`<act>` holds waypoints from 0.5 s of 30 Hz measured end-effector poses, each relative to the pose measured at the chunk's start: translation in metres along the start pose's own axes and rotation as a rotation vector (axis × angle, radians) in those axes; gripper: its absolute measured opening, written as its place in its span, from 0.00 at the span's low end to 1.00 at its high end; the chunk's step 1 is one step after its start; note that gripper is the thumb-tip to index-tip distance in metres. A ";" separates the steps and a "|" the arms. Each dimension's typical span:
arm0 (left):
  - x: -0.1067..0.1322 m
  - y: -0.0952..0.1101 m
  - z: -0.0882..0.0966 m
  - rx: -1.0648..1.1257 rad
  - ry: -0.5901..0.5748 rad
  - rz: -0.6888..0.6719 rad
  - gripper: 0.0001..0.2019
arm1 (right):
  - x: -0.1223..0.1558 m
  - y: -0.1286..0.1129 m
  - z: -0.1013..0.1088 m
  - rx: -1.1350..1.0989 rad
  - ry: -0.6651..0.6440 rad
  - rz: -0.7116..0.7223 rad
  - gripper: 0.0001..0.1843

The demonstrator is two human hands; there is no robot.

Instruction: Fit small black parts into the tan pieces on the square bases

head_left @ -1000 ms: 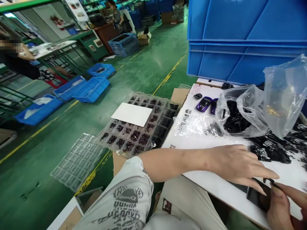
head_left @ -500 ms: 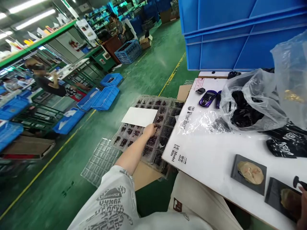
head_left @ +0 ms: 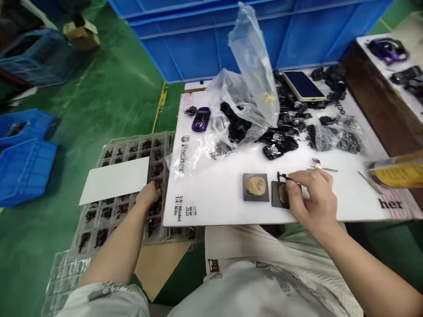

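My left hand (head_left: 148,194) reaches into a compartment of the clear plastic tray (head_left: 86,225), which holds small dark parts. Its fingers are curled down among the parts, and what they pinch is hidden. A white card (head_left: 115,179) lies across the tray beside that hand. Over the table, my right hand (head_left: 312,198) is closed, pinching a small black plastic part (head_left: 282,176) between thumb and fingertips. Just below it sits a dark square block (head_left: 276,193) with a tan lump on top, partly covered by the hand. A second dark block (head_left: 246,196) bears a tan putty-like lump (head_left: 257,186).
On the white table (head_left: 211,193) lie a purple toy car (head_left: 201,119), a plastic bag (head_left: 224,92) of black parts, a phone (head_left: 304,86), tweezers (head_left: 369,182) and a yellow bottle (head_left: 399,171). Blue crates (head_left: 211,48) stand behind. An empty clear tray (head_left: 62,275) is on the floor.
The view has swung right, bringing my right hand and the table's right side into sight. My left hand stays in the tray, and my right hand still holds the black part.
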State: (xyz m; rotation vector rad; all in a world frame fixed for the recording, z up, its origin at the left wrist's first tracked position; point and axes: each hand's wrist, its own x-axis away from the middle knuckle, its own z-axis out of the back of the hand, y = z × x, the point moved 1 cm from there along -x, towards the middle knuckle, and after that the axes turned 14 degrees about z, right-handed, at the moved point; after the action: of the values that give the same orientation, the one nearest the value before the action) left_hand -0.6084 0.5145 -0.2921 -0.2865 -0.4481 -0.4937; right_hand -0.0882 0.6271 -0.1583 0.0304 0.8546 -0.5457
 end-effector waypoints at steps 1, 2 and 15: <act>-0.004 0.002 0.001 -0.007 0.002 -0.014 0.18 | -0.001 0.000 0.000 0.011 0.004 -0.001 0.04; -0.008 0.003 0.002 -0.010 0.005 -0.024 0.18 | -0.001 -0.001 0.001 0.022 0.011 0.001 0.05; -0.005 -0.034 0.032 0.161 0.063 -0.008 0.14 | -0.003 0.000 0.002 -0.013 0.057 -0.008 0.05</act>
State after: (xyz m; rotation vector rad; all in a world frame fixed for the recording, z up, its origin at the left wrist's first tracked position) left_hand -0.6403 0.4994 -0.2615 -0.1134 -0.4255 -0.4703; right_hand -0.0879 0.6282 -0.1549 0.0310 0.9140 -0.5487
